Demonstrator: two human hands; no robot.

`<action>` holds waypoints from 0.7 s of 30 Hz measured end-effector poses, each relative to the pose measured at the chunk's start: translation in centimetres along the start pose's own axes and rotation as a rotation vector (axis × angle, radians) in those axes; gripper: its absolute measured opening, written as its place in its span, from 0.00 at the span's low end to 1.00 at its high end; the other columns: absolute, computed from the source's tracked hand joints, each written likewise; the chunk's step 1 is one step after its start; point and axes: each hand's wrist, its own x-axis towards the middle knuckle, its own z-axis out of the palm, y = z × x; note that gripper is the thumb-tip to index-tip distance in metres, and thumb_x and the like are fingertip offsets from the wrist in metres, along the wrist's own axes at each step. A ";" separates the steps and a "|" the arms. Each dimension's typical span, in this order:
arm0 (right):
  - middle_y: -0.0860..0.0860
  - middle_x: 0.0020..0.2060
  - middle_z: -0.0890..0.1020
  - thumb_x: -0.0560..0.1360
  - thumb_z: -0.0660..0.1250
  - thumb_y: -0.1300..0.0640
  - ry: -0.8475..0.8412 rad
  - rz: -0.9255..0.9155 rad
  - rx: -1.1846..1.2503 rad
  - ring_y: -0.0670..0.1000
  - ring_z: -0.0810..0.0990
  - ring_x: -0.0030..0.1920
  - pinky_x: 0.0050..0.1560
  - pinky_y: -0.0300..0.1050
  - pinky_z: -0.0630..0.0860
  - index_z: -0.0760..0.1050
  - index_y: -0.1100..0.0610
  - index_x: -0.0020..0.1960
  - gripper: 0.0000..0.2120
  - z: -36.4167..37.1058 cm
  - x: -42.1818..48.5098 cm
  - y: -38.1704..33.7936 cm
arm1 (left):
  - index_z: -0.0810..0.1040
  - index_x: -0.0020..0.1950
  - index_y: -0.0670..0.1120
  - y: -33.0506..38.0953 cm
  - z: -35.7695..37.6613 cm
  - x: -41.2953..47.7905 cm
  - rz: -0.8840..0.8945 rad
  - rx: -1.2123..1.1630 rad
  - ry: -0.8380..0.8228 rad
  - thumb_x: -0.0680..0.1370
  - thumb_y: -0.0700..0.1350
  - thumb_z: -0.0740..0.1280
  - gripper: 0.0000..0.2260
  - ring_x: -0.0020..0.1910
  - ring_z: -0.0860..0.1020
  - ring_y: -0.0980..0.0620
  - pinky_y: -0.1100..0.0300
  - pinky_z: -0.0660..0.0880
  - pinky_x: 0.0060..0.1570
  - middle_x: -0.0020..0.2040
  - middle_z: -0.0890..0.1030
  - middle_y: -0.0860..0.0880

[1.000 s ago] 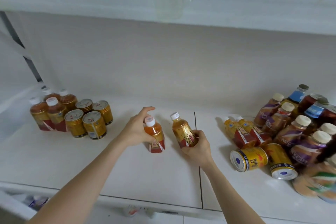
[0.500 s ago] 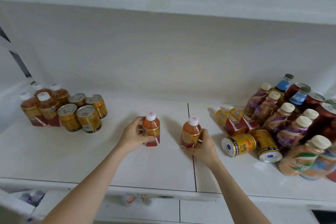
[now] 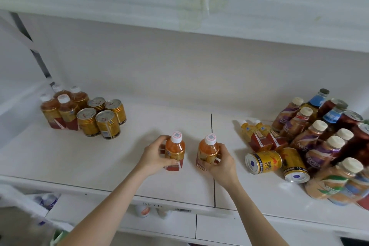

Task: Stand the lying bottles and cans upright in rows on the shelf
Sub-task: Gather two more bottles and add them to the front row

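Two small orange tea bottles with white caps stand upright near the middle of the white shelf (image 3: 99, 158). My left hand (image 3: 154, 156) grips the left tea bottle (image 3: 175, 151). My right hand (image 3: 222, 163) grips the right tea bottle (image 3: 207, 151). At the right, two more tea bottles (image 3: 257, 135) lie on their sides, and two gold cans (image 3: 263, 162) lie in front of them. At the back left, several tea bottles (image 3: 60, 110) and gold cans (image 3: 99, 118) stand upright in rows.
A pile of coffee bottles (image 3: 317, 140) and darker bottles leans at the far right, reaching the front edge. A seam (image 3: 212, 126) splits the shelf. Another shelf (image 3: 179, 2) hangs overhead, and more bottles (image 3: 47, 200) show on the level below.
The right bottle went from tilted to upright in my right hand. Both bottles now stand side by side closer to the front edge. The view shifted slightly.
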 end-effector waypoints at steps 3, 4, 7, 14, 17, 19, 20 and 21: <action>0.41 0.44 0.81 0.61 0.79 0.59 -0.008 -0.017 0.010 0.33 0.78 0.45 0.40 0.25 0.73 0.70 0.41 0.50 0.26 0.9 -0.8 -1.3 | 0.74 0.60 0.54 -0.1 -1.2 -0.8 0.011 0.024 -0.007 0.60 0.43 0.81 0.32 0.53 0.81 0.51 0.47 0.79 0.55 0.55 0.81 0.50; 0.41 0.44 0.81 0.61 0.79 0.59 -0.015 -0.022 0.014 0.34 0.78 0.45 0.40 0.26 0.73 0.70 0.40 0.50 0.26 1.4 -1.1 -1.7 | 0.73 0.60 0.54 -0.2 -1.8 -1.0 0.015 0.030 -0.013 0.60 0.43 0.81 0.32 0.54 0.80 0.51 0.47 0.79 0.55 0.55 0.81 0.50; 0.45 0.48 0.81 0.61 0.79 0.57 -0.034 -0.022 0.018 0.39 0.79 0.47 0.42 0.30 0.75 0.72 0.43 0.53 0.26 3.0 -2.1 -3.0 | 0.73 0.61 0.55 -0.6 -3.9 -1.7 0.030 0.055 -0.028 0.61 0.45 0.81 0.31 0.54 0.80 0.52 0.49 0.79 0.55 0.55 0.81 0.51; 0.43 0.46 0.81 0.58 0.78 0.51 0.009 -0.003 0.001 0.36 0.78 0.47 0.42 0.29 0.75 0.71 0.40 0.50 0.25 8.0 -4.9 -6.5 | 0.71 0.60 0.59 -2.0 -9.7 -3.0 0.075 0.118 -0.085 0.61 0.48 0.80 0.32 0.54 0.78 0.53 0.52 0.78 0.54 0.55 0.79 0.53; 0.38 0.44 0.81 0.58 0.79 0.51 0.026 0.004 -0.014 0.34 0.78 0.47 0.45 0.31 0.73 0.70 0.39 0.50 0.26 9.8 -5.3 -7.7 | 0.70 0.60 0.60 -2.6 -11.7 -3.4 0.089 0.119 -0.082 0.61 0.48 0.80 0.31 0.55 0.78 0.54 0.53 0.77 0.53 0.54 0.79 0.57; 0.37 0.44 0.80 0.59 0.79 0.51 0.017 0.002 -0.029 0.33 0.77 0.48 0.46 0.31 0.72 0.70 0.40 0.53 0.27 11.0 -5.5 -8.3 | 0.70 0.59 0.61 -3.1 -12.8 -3.7 0.091 0.127 -0.078 0.62 0.48 0.80 0.31 0.55 0.78 0.54 0.54 0.77 0.53 0.53 0.78 0.58; 0.36 0.44 0.80 0.59 0.79 0.51 0.013 -0.002 -0.031 0.34 0.77 0.48 0.46 0.32 0.73 0.70 0.40 0.54 0.27 11.7 -5.5 -8.5 | 0.69 0.60 0.61 -3.4 -13.3 -3.8 0.096 0.135 -0.075 0.62 0.48 0.80 0.31 0.55 0.77 0.54 0.55 0.76 0.53 0.53 0.78 0.58; 0.37 0.45 0.80 0.59 0.79 0.51 0.004 -0.005 -0.032 0.34 0.78 0.48 0.47 0.32 0.73 0.71 0.41 0.54 0.27 12.4 -5.4 -8.8 | 0.69 0.60 0.61 -3.6 -13.8 -3.9 0.094 0.137 -0.067 0.62 0.48 0.80 0.32 0.56 0.77 0.54 0.55 0.75 0.53 0.54 0.77 0.58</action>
